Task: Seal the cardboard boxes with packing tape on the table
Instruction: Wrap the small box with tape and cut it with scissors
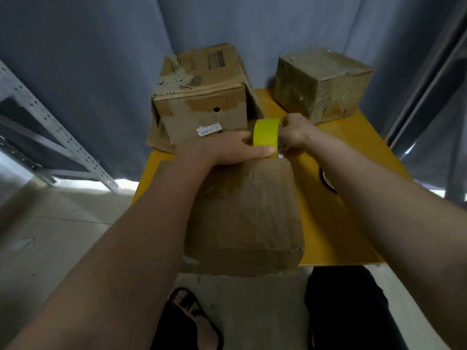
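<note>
Standing over a yellow table (353, 152), the person reaches both bare arms to the far edge of the near box (247, 210), a worn carton lying at the table's near side. The left hand (235, 150) rests on that far edge with its thumb laid along the bottom of a strip of yellow tape (266, 132), pinching it. The right hand (295, 132) curls around the tape's right side, fingers closed on it; whether a roll sits inside that grip I cannot tell. Further off, a torn box (202, 97) stands at far left and a smaller box (321, 84) at far right, well apart. Grey curtain (101, 59) hangs behind
</note>
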`<action>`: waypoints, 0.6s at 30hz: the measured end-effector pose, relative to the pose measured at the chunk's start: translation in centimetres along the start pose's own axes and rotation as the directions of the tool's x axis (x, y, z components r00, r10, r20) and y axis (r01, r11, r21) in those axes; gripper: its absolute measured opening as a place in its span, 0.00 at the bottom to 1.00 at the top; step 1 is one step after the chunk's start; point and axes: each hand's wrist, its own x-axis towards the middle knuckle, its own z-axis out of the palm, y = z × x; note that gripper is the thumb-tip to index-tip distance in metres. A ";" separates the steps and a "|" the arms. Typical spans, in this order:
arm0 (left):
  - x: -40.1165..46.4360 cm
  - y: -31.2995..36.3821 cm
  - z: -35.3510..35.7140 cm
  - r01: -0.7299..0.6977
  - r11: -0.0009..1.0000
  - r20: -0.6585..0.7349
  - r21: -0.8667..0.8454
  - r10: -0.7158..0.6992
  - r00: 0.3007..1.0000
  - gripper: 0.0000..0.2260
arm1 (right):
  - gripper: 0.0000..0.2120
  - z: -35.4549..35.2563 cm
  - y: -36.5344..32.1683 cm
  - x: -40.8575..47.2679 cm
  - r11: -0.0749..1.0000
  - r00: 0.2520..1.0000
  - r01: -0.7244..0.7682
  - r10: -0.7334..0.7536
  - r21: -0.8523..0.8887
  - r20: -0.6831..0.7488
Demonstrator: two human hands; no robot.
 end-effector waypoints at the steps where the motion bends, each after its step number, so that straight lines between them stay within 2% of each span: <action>1: 0.1 0.3 -0.4 0.048 0.998 0.099 -0.042 -0.044 0.994 0.41 | 0.11 0.0 -0.1 -0.6 0.999 1.000 -0.003 0.002 0.052 0.018; 3: 0.4 0.7 -0.3 0.115 0.977 0.196 -0.178 -0.079 0.977 0.48 | 0.07 0.3 -0.3 -1.6 0.975 0.999 0.045 -0.046 0.216 -0.001; 5: 1.1 0.6 0.3 0.074 0.961 0.199 -0.267 -0.021 0.980 0.48 | 0.08 0.5 -0.3 -2.2 0.928 0.993 0.105 -0.080 0.359 -0.083; 7: 1.3 0.4 0.5 0.059 0.935 0.167 -0.350 0.000 0.986 0.43 | 0.12 0.4 -0.2 -2.6 0.894 0.984 0.126 -0.056 0.429 -0.171; 9: 1.6 -0.1 0.7 0.047 0.881 0.123 -0.472 0.013 0.992 0.35 | 0.10 0.1 0.2 -3.3 0.897 0.964 0.146 -0.034 0.417 -0.264; 10: 1.6 -0.5 0.7 0.004 0.849 0.088 -0.529 0.050 0.995 0.31 | 0.08 0.0 0.5 -3.8 0.880 0.961 0.154 -0.028 0.449 -0.274; 12: 1.4 -0.8 0.7 -0.089 0.764 0.051 -0.639 0.158 0.986 0.22 | 0.12 0.5 0.7 -5.6 0.826 0.985 0.120 -0.030 0.550 -0.169; 14: 1.2 -0.6 0.8 -0.141 0.722 0.034 -0.678 0.222 0.974 0.14 | 0.17 1.8 0.9 -7.2 0.835 0.990 0.128 -0.071 0.535 -0.126; 16: 1.3 -0.2 0.9 -0.135 0.724 -0.031 -0.676 0.154 0.988 0.12 | 0.17 3.1 1.3 -8.3 0.867 0.967 0.222 -0.136 0.447 -0.216; 18: 1.4 0.4 1.0 -0.106 0.674 -0.087 -0.731 0.061 0.994 0.12 | 0.19 3.5 1.4 -8.8 0.881 0.955 0.254 -0.163 0.400 -0.248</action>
